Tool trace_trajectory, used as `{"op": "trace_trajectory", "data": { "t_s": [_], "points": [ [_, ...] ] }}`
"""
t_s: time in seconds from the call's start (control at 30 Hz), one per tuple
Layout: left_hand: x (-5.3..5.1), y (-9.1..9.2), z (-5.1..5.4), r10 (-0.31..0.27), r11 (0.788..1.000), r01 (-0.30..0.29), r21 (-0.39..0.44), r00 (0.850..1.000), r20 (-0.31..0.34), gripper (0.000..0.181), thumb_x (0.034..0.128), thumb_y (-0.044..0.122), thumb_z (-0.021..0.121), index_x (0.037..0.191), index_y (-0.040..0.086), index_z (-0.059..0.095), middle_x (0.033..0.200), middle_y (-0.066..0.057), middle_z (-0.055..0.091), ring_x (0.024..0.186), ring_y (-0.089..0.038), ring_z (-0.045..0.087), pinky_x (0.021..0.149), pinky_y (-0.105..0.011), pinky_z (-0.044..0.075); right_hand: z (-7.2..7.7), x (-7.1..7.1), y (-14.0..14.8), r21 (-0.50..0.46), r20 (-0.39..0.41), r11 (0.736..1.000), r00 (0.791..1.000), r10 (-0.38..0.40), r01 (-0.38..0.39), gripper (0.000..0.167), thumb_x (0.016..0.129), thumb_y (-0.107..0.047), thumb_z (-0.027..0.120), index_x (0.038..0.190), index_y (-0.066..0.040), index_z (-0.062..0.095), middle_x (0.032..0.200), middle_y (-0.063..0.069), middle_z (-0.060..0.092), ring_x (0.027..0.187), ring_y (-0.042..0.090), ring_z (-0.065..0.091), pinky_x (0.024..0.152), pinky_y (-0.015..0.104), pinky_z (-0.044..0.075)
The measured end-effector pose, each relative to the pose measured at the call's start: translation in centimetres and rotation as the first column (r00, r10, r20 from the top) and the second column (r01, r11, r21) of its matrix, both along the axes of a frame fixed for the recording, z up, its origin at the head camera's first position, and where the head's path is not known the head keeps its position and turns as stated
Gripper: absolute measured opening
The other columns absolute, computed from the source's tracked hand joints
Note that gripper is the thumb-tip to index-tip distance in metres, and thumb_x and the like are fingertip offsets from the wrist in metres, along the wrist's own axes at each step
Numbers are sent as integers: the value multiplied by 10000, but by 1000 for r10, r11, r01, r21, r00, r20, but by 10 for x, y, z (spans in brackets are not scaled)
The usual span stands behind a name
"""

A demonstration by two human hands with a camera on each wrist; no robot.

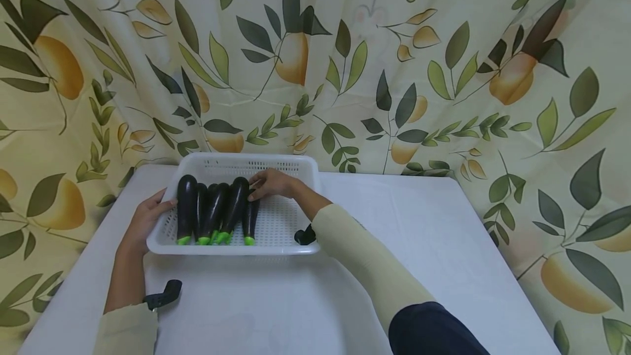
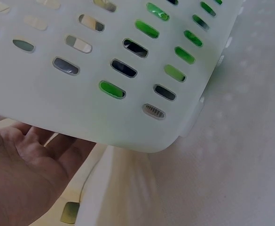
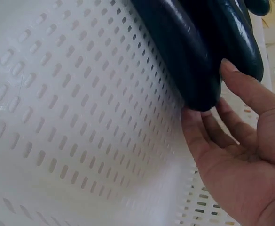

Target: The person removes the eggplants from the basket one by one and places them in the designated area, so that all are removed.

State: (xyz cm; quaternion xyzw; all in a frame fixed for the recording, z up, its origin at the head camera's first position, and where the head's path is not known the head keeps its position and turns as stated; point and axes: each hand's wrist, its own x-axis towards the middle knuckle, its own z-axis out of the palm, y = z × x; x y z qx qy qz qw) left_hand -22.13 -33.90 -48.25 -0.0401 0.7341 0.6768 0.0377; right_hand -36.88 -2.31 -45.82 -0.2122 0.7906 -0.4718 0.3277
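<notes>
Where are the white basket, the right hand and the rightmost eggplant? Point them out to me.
White basket (image 1: pixel 222 250): head view, on its front rim.
Right hand (image 1: pixel 274 183): head view, on the middle of the hand.
Rightmost eggplant (image 1: pixel 251 218): head view, on its dark body, above the green end.

Purple-black eggplants (image 1: pixel 187 207) with green tips (image 1: pixel 184 240), white basket (image 1: pixel 283 223), leaf-and-fruit-print backdrop (image 1: pixel 345 119)

Via the head view I list one white, rectangular, perforated basket (image 1: pixel 286 226), left rim gripped by the left hand (image 1: pixel 144 224). Contents, by my count: at least five glossy near-black eggplants (image 1: pixel 215 211), grouped left, bright green ends nearest, the rightmost's far end held by the right hand (image 1: pixel 275 184).
</notes>
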Motion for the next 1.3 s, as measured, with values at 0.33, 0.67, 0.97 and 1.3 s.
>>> {"op": "trace_trajectory", "data": {
  "t_s": [0.33,0.67,0.97,1.3],
  "points": [
    [-1,2,1,-2,1000,3,-18,1000,17,656,1125,263,481,1675,61,187,1612,-216,363,1049,41,602,847,-195,544,0,-3,0,-93,64,995,997,49,-43,567,935,79,688,1476,61,519,1357,209,629,1195,265,634,1037,320,501],
    [2,2,2,-8,1000,8,22,1000,-11,678,1115,252,510,1662,10,190,1317,124,562,1027,35,634,840,-203,554,1,-3,1,-99,97,994,994,54,-44,594,922,105,681,1486,66,500,1352,212,623,1164,259,635,1034,328,507],
    [2,1,2,-9,1000,10,9,1000,-13,681,1117,269,511,1662,12,195,1310,139,566,1026,36,634,840,-198,552,2,-5,1,-73,52,994,995,84,-80,576,908,113,679,1464,64,534,1332,187,634,1154,238,621,1009,314,510],
    [2,1,2,-5,1000,6,23,1000,-6,684,1116,273,515,1665,23,193,1276,172,566,1018,35,643,833,-207,559,-1,-4,1,-113,106,992,993,61,-49,522,1011,-116,539,1500,62,493,1444,168,551,1264,246,551,1145,386,417]
  ]
}}
